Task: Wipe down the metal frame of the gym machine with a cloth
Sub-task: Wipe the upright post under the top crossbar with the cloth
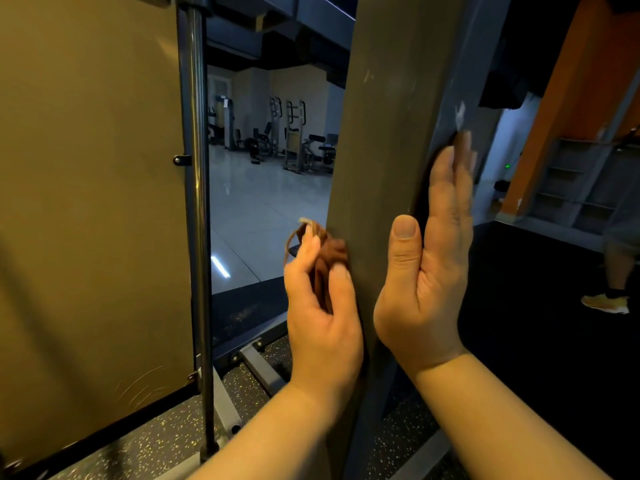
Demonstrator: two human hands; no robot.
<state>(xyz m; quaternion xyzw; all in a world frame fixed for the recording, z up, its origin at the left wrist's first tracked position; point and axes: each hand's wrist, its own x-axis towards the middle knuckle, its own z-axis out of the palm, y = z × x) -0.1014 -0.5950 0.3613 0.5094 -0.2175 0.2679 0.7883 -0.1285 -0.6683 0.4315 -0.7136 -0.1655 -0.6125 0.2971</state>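
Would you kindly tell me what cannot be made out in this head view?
Cloth: bunched in the left hand against the post, so its full extent is hidden.
Right hand: the tips of its fingers are motion-blurred, so contact there is unclear.
Post's top: cut off by the frame's upper edge.
Person at the right edge: only a leg and a shoe show.

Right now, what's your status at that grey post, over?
Left hand grips crumpled brown cloth against grey metal upright post. Right hand flat on its other side. Nothing seen blocking.
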